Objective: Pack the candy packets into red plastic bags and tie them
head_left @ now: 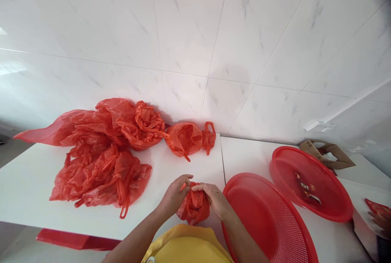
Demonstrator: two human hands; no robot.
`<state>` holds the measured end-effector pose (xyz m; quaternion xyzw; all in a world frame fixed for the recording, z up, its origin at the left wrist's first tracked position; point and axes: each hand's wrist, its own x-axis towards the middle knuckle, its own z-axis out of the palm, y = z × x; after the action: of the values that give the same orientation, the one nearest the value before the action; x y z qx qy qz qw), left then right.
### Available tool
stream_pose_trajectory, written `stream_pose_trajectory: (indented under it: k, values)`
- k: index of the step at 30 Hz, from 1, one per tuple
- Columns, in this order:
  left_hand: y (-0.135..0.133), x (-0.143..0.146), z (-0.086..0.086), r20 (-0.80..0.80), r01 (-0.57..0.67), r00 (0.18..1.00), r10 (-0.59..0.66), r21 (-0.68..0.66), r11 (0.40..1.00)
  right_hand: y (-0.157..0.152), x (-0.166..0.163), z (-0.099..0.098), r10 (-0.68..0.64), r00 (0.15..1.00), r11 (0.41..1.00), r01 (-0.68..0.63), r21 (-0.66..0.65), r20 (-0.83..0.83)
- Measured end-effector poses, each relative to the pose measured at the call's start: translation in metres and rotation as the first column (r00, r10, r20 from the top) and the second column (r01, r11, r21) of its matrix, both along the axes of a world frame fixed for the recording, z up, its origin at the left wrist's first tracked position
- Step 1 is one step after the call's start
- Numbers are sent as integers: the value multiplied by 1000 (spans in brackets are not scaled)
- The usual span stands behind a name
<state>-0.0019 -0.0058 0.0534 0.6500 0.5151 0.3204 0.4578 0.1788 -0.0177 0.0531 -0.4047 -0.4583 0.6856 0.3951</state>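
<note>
Both hands work at one small crumpled red plastic bag (pixel 193 207), which sits at the near edge of the white table (pixel 27 189), right in front of the person's yellow garment (pixel 186 243). The left hand (pixel 174 194) has its grip closed on the upper left part of the bag, the fingers pinching a fold of the thin film at the top. The right hand (pixel 216 200) has its grip closed on the upper right part, its fingertips meeting those of the left hand over the bag's mouth. The bag's rounded body bulges below and between the two hands.

Farther back on the table, to the left, lies a large loose heap of crumpled red plastic bags (pixel 100 157), some of them spread flat, some bunched. Just right of the heap, near the white tiled wall (pixel 195 30), stands a smaller knotted red plastic bag (pixel 187 138), apart from the hands.

To the right of the hands, a round red plastic sieve basket (pixel 269 222) lies close beside the right wrist. Behind it a second round red plastic sieve basket (pixel 311 181) leans tilted and holds a few small wrapped pieces (pixel 307 187). A brown cardboard box (pixel 326 152) sits behind that basket against the wall. At the far right edge, another person's hand (pixel 380 218) shows, well apart from the bag.
</note>
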Motion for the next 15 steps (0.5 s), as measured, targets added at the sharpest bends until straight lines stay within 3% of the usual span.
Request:
stream_pose_trajectory:
  k: [4,10,15]
  values:
    - [-3,1,-4,-48,24,998,-29,-105,994,0,1,-9,23,982,998,-32,47,190]
    - [-7,7,-1,-76,20,997,-32,-152,988,7,0,-29,-214,841,969,120,215,497]
    - [-9,7,4,-90,16,996,-29,-143,990,7,0,-26,-158,783,986,93,139,601]
